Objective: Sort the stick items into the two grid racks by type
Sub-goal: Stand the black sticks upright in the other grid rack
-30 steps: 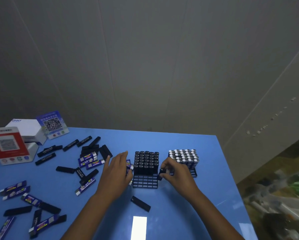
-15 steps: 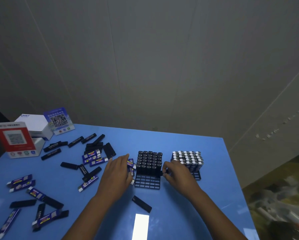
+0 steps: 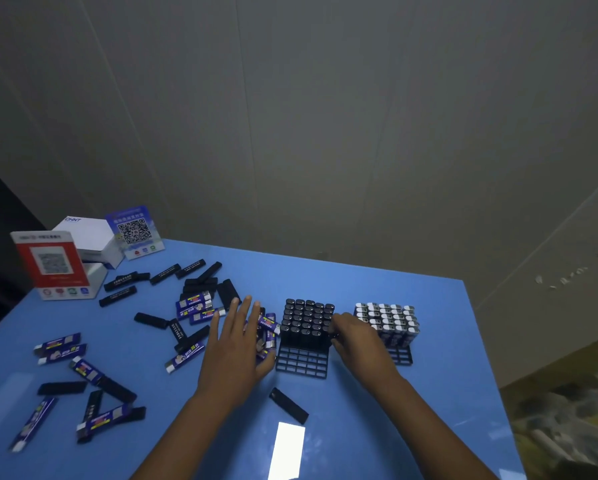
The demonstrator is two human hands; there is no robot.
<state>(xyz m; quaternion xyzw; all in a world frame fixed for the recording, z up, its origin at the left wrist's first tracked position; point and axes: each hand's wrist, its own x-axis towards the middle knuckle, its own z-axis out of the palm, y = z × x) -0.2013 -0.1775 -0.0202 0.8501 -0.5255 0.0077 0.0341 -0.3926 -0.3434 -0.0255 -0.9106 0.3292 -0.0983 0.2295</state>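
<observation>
On a blue table (image 3: 377, 289), your two hands work at a pair of black grid racks standing side by side. Your left hand (image 3: 235, 344) lies flat with fingers spread and straight, resting over a small heap of blue sticks (image 3: 269, 323) just left of the nearer rack (image 3: 302, 362). That rack's far rows are filled with upright black sticks (image 3: 308, 317), while its front rows stand bare. Your right hand (image 3: 354, 336) is at the right edge of that block, fingers curled toward the black sticks; whether it grips one cannot be told, since the fingertips are hidden. Behind it, the second rack (image 3: 401, 356) holds upright blue sticks with white caps (image 3: 387, 318), its front row showing open cells. One black stick (image 3: 288, 405) lies alone on the table near you, between your forearms. To the left, loose black and blue sticks (image 3: 193, 306) lie scattered across the surface, some overlapping. At the far left corner stand a white box (image 3: 89, 237), a red QR sign (image 3: 53, 261) and a blue QR sign (image 3: 134, 232).
</observation>
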